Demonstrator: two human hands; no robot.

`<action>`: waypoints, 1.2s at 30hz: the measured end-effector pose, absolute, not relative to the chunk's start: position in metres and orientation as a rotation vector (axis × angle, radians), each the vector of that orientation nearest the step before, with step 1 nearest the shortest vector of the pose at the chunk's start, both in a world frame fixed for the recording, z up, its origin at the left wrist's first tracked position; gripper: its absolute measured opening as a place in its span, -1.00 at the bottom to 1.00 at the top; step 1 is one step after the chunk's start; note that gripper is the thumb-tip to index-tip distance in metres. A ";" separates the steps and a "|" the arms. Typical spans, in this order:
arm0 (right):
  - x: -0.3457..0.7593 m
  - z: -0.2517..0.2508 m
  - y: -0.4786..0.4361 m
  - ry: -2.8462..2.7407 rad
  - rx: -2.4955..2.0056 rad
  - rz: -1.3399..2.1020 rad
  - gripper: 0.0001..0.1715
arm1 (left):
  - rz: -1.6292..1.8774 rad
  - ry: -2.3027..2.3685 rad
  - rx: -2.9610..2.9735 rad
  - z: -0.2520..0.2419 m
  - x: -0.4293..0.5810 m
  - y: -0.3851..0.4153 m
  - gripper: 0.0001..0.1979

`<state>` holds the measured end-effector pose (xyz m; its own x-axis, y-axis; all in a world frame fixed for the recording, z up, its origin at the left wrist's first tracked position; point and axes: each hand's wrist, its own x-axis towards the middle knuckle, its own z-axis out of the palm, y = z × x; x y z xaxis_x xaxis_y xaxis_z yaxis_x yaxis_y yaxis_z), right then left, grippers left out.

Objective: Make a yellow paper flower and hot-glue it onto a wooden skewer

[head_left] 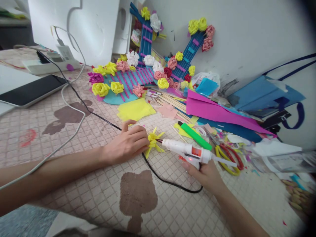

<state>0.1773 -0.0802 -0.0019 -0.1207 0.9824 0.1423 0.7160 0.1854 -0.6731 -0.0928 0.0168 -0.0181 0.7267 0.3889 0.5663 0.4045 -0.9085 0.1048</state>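
My right hand [201, 171] is wrapped round the handle of a white hot glue gun [187, 149], with a glue stick poking out of its rear. The gun's dark nozzle tip meets a yellow paper flower [153, 141] with thin pointed petals. At the flower's left side, the fingertips of my left hand [132, 140] are closed on it, low over the tablecloth. The gun's black cord [170, 183] runs beneath my left hand. Exactly where the glue lands is too small to make out.
Paper guitars [128, 84] with paper roses stand at the back. Yellow paper sheets [135, 109], wooden sticks [172, 102], a green marker [196, 135] and scissors [228, 159] lie nearby. A phone [34, 90], a power strip [53, 64] and a white cable [74, 131] are at left.
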 end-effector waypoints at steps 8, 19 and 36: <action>0.171 -0.001 -0.070 -1.773 -1.752 0.516 -0.65 | -0.923 -0.668 -2.895 -0.011 -0.092 0.013 -0.82; 0.185 0.020 -0.079 -2.020 -1.811 0.419 -0.66 | -0.937 -0.678 -2.908 -0.010 -0.092 0.013 -0.82; 0.170 0.020 -0.077 -2.068 -1.599 0.799 -0.63 | -0.887 -0.655 -2.903 -0.012 -0.094 0.013 -0.81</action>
<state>0.1704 -0.0774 0.0198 -0.2615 0.9648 -0.0275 0.7328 0.1799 -0.6562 -0.0936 0.0134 -0.0118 0.7481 0.3836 0.5416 0.4044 -0.9105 0.0862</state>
